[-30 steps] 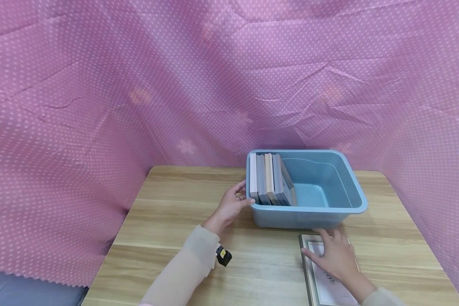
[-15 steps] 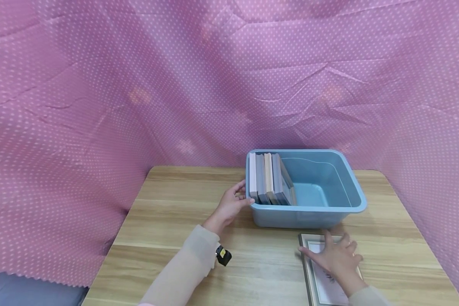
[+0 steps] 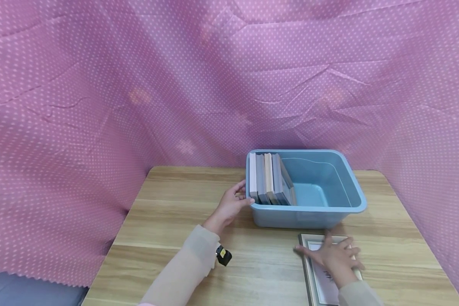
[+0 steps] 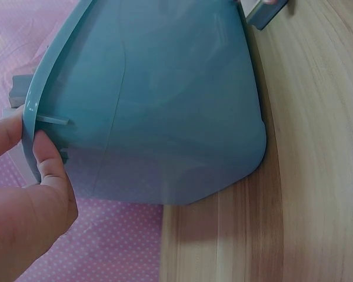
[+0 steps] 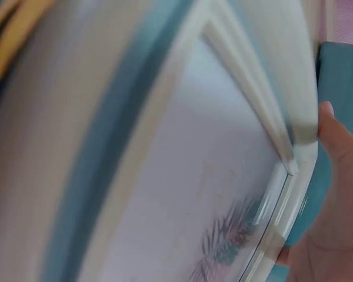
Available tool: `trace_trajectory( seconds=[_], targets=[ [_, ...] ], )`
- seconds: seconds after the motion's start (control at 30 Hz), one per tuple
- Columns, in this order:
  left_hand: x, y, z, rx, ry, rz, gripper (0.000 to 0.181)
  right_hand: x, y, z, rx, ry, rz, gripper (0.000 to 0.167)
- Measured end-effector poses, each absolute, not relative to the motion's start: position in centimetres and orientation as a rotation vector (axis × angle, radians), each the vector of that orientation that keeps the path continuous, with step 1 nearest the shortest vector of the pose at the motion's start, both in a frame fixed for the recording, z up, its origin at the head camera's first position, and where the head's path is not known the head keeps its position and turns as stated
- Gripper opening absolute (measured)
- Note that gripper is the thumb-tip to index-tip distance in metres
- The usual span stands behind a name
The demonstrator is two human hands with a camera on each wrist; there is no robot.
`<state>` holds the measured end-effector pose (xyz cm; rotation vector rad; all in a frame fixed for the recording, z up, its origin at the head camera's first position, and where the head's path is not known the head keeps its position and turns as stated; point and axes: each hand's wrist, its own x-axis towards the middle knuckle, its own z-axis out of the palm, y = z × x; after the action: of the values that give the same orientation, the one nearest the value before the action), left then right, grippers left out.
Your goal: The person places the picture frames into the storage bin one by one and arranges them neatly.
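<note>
A light blue plastic bin (image 3: pixel 310 209) stands at the back of the table. My left hand (image 3: pixel 228 208) grips its left rim; in the left wrist view thumb and finger pinch the lip of the bin (image 4: pixel 165 100). Several thin picture frames (image 3: pixel 269 178) in white, grey and beige stand on edge at the bin's left end. Before the bin, a pale picture frame (image 3: pixel 310 280) lies flat. Over it my right hand (image 3: pixel 334 257) spreads its fingers, thumb by the left edge. In the right wrist view a leaf print shows in the frame (image 5: pixel 165 170), with fingertips at its border.
The wooden table (image 3: pixel 168 216) has rounded back corners. A pink dotted cloth (image 3: pixel 199 85) hangs behind it and on both sides. A black device with a yellow mark (image 3: pixel 223 256) is at my left wrist. Grey fabric (image 3: pixel 30 287) shows at lower left.
My right hand has shifted slightly over the flat picture frame and spread its fingers wider, toward both side edges. The left hand, the bin and the frame have stayed put.
</note>
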<state>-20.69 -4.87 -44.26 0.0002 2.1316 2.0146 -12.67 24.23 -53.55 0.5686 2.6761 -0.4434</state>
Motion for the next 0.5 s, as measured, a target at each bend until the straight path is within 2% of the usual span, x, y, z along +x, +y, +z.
trace_trajectory(
  seconds=[0.5],
  targets=[
    [-20.5, -4.9, -43.8, 0.005, 2.117, 2.021, 0.069, -13.8, 24.1, -54.3, 0.679, 2.616, -0.530, 0.151]
  ],
)
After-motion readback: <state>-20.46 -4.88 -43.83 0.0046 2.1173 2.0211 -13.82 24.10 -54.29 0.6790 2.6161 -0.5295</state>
